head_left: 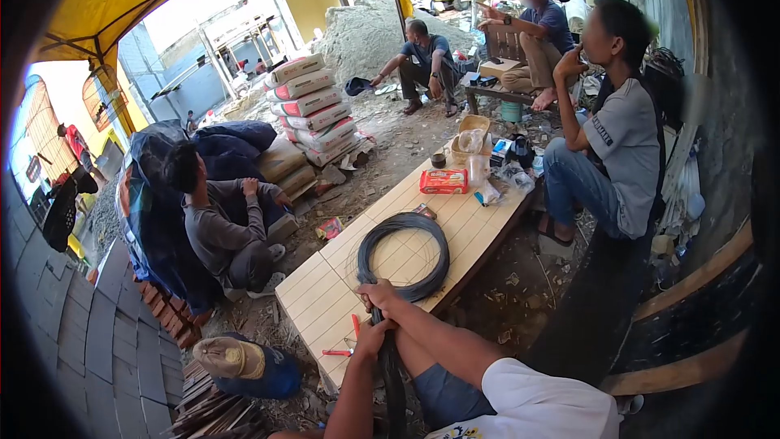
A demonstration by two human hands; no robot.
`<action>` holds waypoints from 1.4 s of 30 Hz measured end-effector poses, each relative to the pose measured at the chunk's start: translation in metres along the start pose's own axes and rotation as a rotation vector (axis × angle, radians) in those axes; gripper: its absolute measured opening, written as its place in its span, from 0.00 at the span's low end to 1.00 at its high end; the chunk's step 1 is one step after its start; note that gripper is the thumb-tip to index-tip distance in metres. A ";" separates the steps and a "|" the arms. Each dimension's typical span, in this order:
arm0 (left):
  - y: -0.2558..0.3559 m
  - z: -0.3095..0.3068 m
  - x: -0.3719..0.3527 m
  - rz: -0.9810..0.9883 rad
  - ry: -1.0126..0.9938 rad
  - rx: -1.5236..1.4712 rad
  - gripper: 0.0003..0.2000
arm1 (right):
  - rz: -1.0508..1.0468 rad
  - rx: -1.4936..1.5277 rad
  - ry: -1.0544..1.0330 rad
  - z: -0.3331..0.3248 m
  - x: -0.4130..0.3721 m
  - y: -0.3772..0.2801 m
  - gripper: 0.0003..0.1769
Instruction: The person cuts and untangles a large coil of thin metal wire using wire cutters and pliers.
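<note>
A dark coil of thin wire [443,256] lies on the light slatted table [321,276]. At the table's near edge, my left hand [372,338] is closed around a dark bundle of wire [393,382] that hangs down over my lap. Just above it, my right hand [379,296] is closed near the top of the same bundle, beside the coil's lower edge. My hands are close together, and their fingertips are partly hidden. Red-handled pliers [349,343] rest on the table to the left of my hands.
A red packet [444,181], plastic bags and a dark cup [438,160] stand at the table's far end. One person sits low at left; several others sit beyond and at right. Stacked cement bags [313,106] rise behind. A cap [229,357] is at lower left.
</note>
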State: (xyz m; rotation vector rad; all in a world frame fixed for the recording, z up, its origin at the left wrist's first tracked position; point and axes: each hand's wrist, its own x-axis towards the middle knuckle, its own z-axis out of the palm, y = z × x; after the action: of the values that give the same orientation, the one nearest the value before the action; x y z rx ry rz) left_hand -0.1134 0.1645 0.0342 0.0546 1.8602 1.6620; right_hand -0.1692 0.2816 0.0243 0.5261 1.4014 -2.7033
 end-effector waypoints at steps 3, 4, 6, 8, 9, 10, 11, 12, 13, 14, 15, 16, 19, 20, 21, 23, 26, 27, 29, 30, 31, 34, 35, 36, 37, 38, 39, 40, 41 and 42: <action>0.005 0.002 0.002 -0.045 0.046 -0.099 0.14 | 0.014 -0.101 0.004 0.004 0.006 0.000 0.15; 0.005 0.002 0.004 -0.082 0.041 -0.158 0.13 | 0.019 -0.100 0.003 0.003 0.009 0.000 0.15; 0.000 0.004 0.009 -0.091 0.054 -0.191 0.13 | 0.063 -0.202 -0.018 -0.001 0.011 0.001 0.14; -0.007 0.003 0.012 -0.097 0.070 -0.222 0.13 | 0.069 -0.234 -0.030 -0.003 0.013 0.002 0.13; -0.008 0.002 0.012 -0.078 0.096 -0.171 0.13 | 0.068 -0.265 -0.041 -0.002 0.013 0.000 0.12; -0.010 0.002 0.013 -0.060 0.122 -0.121 0.13 | 0.071 -0.266 -0.047 -0.003 0.013 -0.003 0.12; -0.011 0.001 0.013 -0.061 0.128 -0.125 0.13 | 0.100 -0.297 -0.120 -0.006 0.012 -0.007 0.14; -0.010 0.001 0.013 -0.068 0.130 -0.133 0.12 | 0.130 -0.329 -0.193 -0.009 0.016 -0.005 0.20; -0.010 0.001 0.013 -0.075 0.131 -0.140 0.11 | 0.132 -0.332 -0.196 -0.007 0.020 0.001 0.20; -0.010 0.002 0.011 -0.075 0.132 -0.142 0.11 | -0.098 -0.595 -0.015 -0.004 0.022 0.008 0.26; -0.010 0.002 0.009 -0.090 0.131 -0.161 0.10 | -0.334 -0.849 0.173 -0.003 0.027 0.014 0.34; -0.010 0.002 0.009 -0.102 0.128 -0.177 0.09 | -0.338 -0.849 0.174 0.002 0.021 0.002 0.34; -0.009 -0.003 0.008 -0.082 0.104 -0.174 0.09 | -0.455 -1.125 0.061 0.009 0.027 -0.018 0.41; -0.009 -0.005 0.008 -0.077 0.110 -0.176 0.09 | -0.643 -1.161 -0.092 0.007 0.040 -0.018 0.39; -0.007 -0.007 0.007 -0.067 0.115 -0.173 0.08 | -0.831 -1.185 -0.250 0.011 0.046 -0.019 0.37; -0.004 -0.014 0.003 -0.071 0.114 -0.184 0.09 | -0.709 -1.101 -0.299 0.019 0.050 -0.013 0.36; -0.001 -0.019 0.000 -0.092 0.094 -0.271 0.08 | -0.609 -1.004 -0.336 0.030 0.046 -0.014 0.33; -0.001 -0.021 0.000 -0.095 0.096 -0.267 0.08 | -0.573 -1.063 -0.336 0.031 0.047 -0.014 0.31; -0.003 -0.021 0.003 -0.115 0.079 -0.326 0.10 | -0.529 -1.118 -0.322 0.030 0.047 -0.014 0.30; -0.004 -0.021 0.005 -0.122 0.071 -0.323 0.10 | -0.525 -1.118 -0.297 0.028 0.048 -0.014 0.29; -0.005 -0.023 0.006 -0.127 0.049 -0.341 0.11 | -0.518 -1.120 -0.274 0.026 0.049 -0.012 0.27; -0.005 -0.025 0.013 -0.128 -0.003 -0.407 0.12 | -0.485 -1.078 -0.227 0.021 0.043 -0.018 0.26; -0.003 -0.024 0.016 -0.139 -0.030 -0.423 0.10 | -0.489 -1.086 -0.220 0.019 0.046 -0.022 0.26; -0.001 -0.022 0.016 -0.152 -0.055 -0.438 0.09 | -0.482 -1.089 -0.229 0.017 0.049 -0.021 0.28; 0.001 -0.018 0.017 -0.149 -0.024 -0.395 0.08 | -0.471 -1.087 -0.241 0.015 0.051 -0.017 0.30; 0.001 -0.015 0.018 -0.149 -0.026 -0.393 0.08 | -0.471 -1.086 -0.238 0.012 0.052 -0.013 0.30; -0.001 -0.012 0.018 -0.147 -0.011 -0.395 0.09 | -0.510 -1.080 -0.169 0.013 0.047 -0.014 0.33; -0.002 -0.009 0.018 -0.144 0.003 -0.396 0.10 | -0.550 -1.074 -0.098 0.013 0.042 -0.016 0.36; -0.004 -0.006 0.019 -0.144 -0.002 -0.388 0.10 | -0.552 -1.069 -0.090 0.011 0.039 -0.021 0.36; -0.007 -0.003 0.019 -0.143 0.021 -0.349 0.11 | -0.699 -1.038 0.035 0.009 0.031 -0.032 0.40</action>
State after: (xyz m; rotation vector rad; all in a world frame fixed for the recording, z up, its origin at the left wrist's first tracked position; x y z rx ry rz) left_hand -0.1274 0.1681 0.0196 -0.2371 1.5254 1.8634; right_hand -0.2076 0.2962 0.0441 -0.0314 3.0452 -1.7732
